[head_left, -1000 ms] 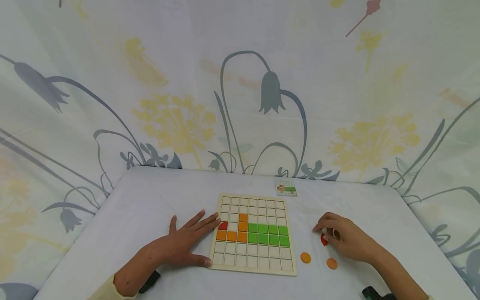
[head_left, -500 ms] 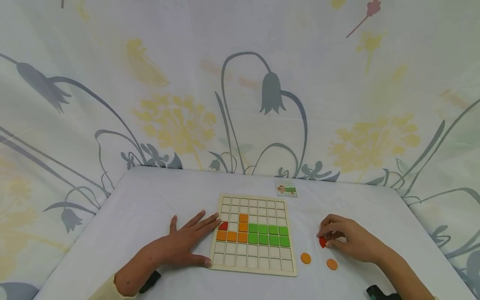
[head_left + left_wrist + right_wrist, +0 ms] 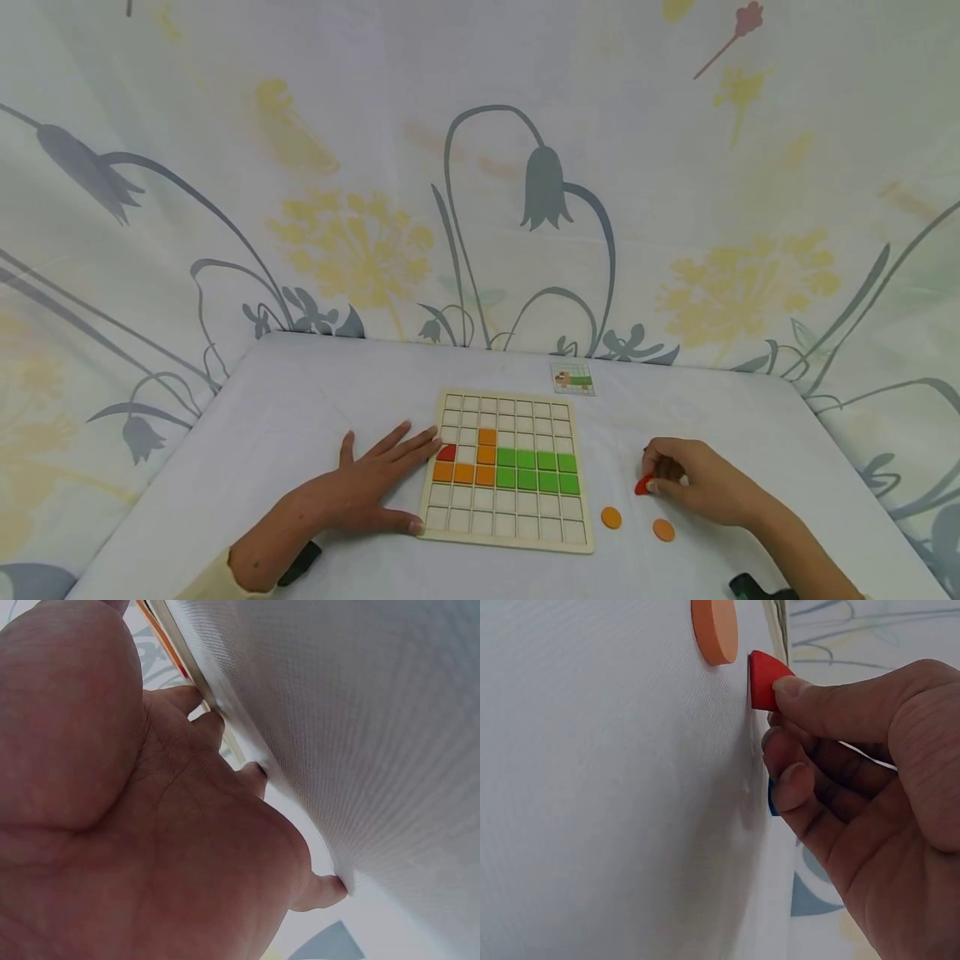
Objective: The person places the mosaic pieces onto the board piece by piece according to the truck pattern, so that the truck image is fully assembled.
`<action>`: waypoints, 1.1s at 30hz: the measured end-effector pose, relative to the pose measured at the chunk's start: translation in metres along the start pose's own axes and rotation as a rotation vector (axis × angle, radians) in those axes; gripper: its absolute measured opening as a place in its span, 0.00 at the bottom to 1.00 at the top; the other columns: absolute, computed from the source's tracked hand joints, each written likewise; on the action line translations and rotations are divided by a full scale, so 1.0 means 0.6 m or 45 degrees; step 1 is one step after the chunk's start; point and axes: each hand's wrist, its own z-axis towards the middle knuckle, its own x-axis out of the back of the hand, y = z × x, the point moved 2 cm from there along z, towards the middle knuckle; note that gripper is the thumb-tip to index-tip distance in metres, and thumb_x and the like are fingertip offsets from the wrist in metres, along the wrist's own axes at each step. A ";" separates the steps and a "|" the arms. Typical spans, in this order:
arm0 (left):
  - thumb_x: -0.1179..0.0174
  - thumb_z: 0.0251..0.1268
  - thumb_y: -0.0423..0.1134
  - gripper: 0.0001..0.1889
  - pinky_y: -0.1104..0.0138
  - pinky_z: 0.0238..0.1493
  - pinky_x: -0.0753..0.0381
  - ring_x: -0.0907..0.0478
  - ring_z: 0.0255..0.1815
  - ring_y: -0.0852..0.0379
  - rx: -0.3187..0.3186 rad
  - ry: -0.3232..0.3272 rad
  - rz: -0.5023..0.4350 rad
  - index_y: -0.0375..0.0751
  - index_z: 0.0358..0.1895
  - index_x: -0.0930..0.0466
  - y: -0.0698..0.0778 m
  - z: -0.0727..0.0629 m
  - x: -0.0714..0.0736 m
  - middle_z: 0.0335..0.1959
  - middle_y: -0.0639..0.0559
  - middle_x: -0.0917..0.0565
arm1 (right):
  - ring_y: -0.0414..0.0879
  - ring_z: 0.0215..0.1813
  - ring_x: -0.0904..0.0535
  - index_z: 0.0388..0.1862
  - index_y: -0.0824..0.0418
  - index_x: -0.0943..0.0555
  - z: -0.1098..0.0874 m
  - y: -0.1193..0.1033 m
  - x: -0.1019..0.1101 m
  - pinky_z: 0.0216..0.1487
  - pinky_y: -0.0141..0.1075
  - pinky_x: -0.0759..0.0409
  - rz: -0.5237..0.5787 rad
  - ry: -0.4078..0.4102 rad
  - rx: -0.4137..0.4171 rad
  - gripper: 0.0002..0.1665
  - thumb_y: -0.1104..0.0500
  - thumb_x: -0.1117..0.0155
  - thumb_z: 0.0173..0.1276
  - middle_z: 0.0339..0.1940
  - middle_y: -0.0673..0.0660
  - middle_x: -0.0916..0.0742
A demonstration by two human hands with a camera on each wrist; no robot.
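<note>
My right hand pinches a red quarter-round tile between thumb and fingers, low over the white table right of the board. The tile's edge meets or nearly meets the cloth in the right wrist view. My left hand lies with fingers spread, its fingertips and thumb at the left edge of the wooden grid board. Set in the board are several orange square tiles, two rows of green square tiles and a red quarter-round tile. Other cells show bare wood.
Two orange discs lie between the board and my right forearm. A small picture card lies behind the board. Flowered cloth rises at the table's back edge. Behind my right fingers a small blue patch shows, its kind unclear.
My right hand has moved slightly toward me, and the red tile in its pinch has turned and shifted a little left. The left hand and the board stay put.
</note>
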 end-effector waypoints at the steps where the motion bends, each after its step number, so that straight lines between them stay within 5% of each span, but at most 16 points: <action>1: 0.31 0.59 0.73 0.56 0.17 0.68 0.73 0.65 0.90 0.49 -0.002 -0.002 0.001 0.69 0.87 0.52 0.000 0.000 0.000 0.89 0.67 0.54 | 0.37 0.35 0.21 0.39 0.50 0.20 0.001 -0.001 0.001 0.38 0.31 0.21 0.004 0.014 0.005 0.10 0.61 0.25 0.71 0.35 0.40 0.14; 10: 0.30 0.60 0.71 0.56 0.17 0.68 0.73 0.64 0.90 0.46 -0.008 -0.012 -0.013 0.65 0.88 0.51 0.004 -0.003 0.010 0.89 0.64 0.53 | 0.39 0.34 0.20 0.40 0.50 0.18 0.051 -0.045 -0.018 0.38 0.32 0.19 0.041 0.172 0.072 0.11 0.66 0.27 0.71 0.36 0.43 0.13; 21: 0.30 0.60 0.70 0.56 0.18 0.68 0.75 0.66 0.90 0.48 -0.004 -0.020 -0.023 0.67 0.87 0.51 0.004 0.003 0.005 0.89 0.65 0.54 | 0.38 0.30 0.23 0.40 0.54 0.15 0.158 -0.123 -0.073 0.33 0.33 0.21 0.064 0.308 0.156 0.10 0.70 0.30 0.71 0.35 0.46 0.14; 33: 0.31 0.59 0.72 0.55 0.18 0.69 0.73 0.64 0.90 0.48 0.011 -0.015 0.005 0.68 0.87 0.50 0.005 0.000 0.005 0.89 0.66 0.52 | 0.39 0.27 0.24 0.36 0.54 0.12 0.260 -0.198 -0.140 0.29 0.34 0.23 0.121 0.312 0.148 0.06 0.65 0.28 0.73 0.33 0.47 0.13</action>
